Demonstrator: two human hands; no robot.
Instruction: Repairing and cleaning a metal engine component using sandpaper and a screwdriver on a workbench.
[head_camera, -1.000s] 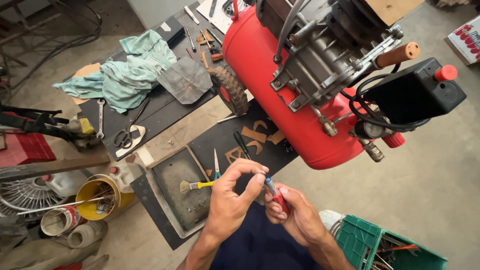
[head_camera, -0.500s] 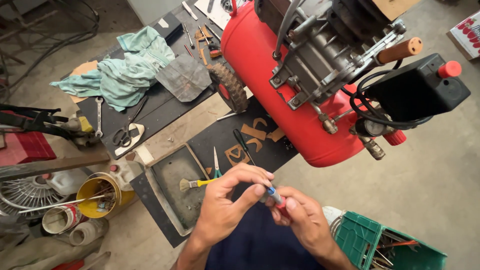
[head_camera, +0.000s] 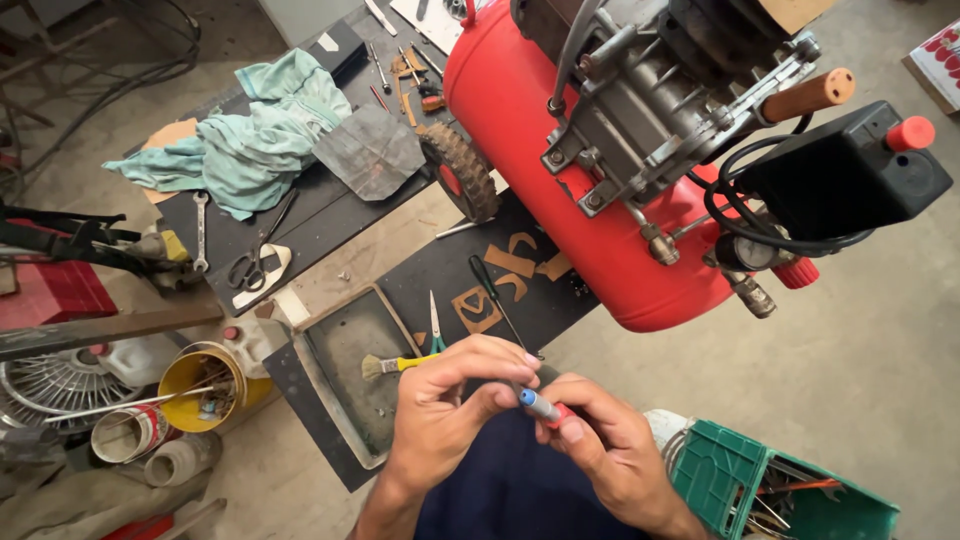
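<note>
Close to the body, the right hand (head_camera: 605, 450) grips a small pen-like tool (head_camera: 543, 406) with a blue tip and red body, fingers curled around it. The left hand (head_camera: 450, 405) pinches the blue tip between thumb and fingertips. Just beyond lies a metal tray (head_camera: 345, 385) with a yellow-handled brush (head_camera: 400, 364) across it. Farther out, a red air compressor (head_camera: 600, 160) rests on its side, and a green cloth (head_camera: 250, 140) lies on a dark mat (head_camera: 300, 215).
</note>
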